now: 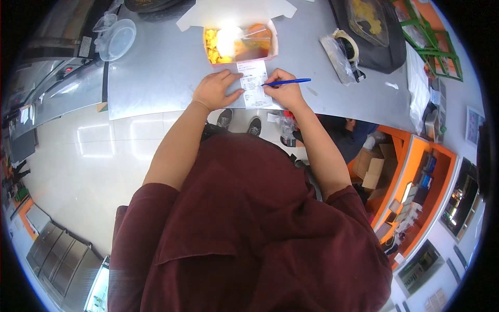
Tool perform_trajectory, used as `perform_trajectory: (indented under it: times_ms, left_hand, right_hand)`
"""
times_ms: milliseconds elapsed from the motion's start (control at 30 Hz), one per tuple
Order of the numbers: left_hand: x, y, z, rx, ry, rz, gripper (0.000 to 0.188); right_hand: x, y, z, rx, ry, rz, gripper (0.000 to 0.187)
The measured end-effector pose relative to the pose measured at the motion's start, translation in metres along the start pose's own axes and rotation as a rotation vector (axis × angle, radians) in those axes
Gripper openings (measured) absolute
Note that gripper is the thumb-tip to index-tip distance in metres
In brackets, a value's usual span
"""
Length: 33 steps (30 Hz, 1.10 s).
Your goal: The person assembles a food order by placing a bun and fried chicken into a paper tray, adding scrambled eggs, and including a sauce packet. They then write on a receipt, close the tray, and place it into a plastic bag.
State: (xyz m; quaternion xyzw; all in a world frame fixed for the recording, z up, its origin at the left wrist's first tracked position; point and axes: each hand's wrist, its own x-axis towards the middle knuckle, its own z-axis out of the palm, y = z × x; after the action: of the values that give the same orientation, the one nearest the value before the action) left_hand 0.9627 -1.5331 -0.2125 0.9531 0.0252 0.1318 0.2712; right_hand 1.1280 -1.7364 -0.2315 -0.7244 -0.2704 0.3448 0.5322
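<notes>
A printed paper receipt (pixel 254 98) lies on the grey metal table (pixel 161 78) near its front edge. My right hand (pixel 283 92) is closed round a blue pen (pixel 291 81), its tip at the receipt. My left hand (pixel 217 89) rests flat on the table with fingers spread, thumb and fingertips at the receipt's left edge. Just beyond the receipt stands an open takeaway box (pixel 240 61), its white lid folded back. Inside are yellow food pieces (pixel 212 46), a bright white item (pixel 228 40) and orange-brown food in clear plastic (pixel 254 44).
A clear plastic lid or bowl (pixel 117 40) sits at the table's left. On the right are a tape roll (pixel 346 48), a black bag (pixel 384 54) with a clear food container (pixel 368 21), and green crates (pixel 434 39). Orange shelving (pixel 397 171) and a crouching person (pixel 353 130) are below right.
</notes>
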Motion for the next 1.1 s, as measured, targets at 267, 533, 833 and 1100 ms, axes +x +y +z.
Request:
perform_trajectory:
  times_ms: [267,533,833,1100]
  left_hand:
    - [0.000,0.000,0.001,-0.001,-0.005,-0.002,0.039]
    - [0.001,0.001,-0.001,0.009,-0.006,0.001,0.039]
    - [0.000,0.000,0.001,0.018,0.004,-0.005,0.038]
    - [-0.002,0.002,-0.006,0.014,-0.106,-0.099,0.041]
  right_hand:
    - [0.001,-0.002,-0.002,-0.009,-0.043,0.034,0.017]
    - [0.000,-0.012,-0.002,-0.076,-0.039,0.059,0.018]
    - [0.000,-0.017,-0.005,-0.082,-0.081,0.021,0.017]
    - [0.004,-0.008,-0.023,0.399,0.223,0.206,0.022]
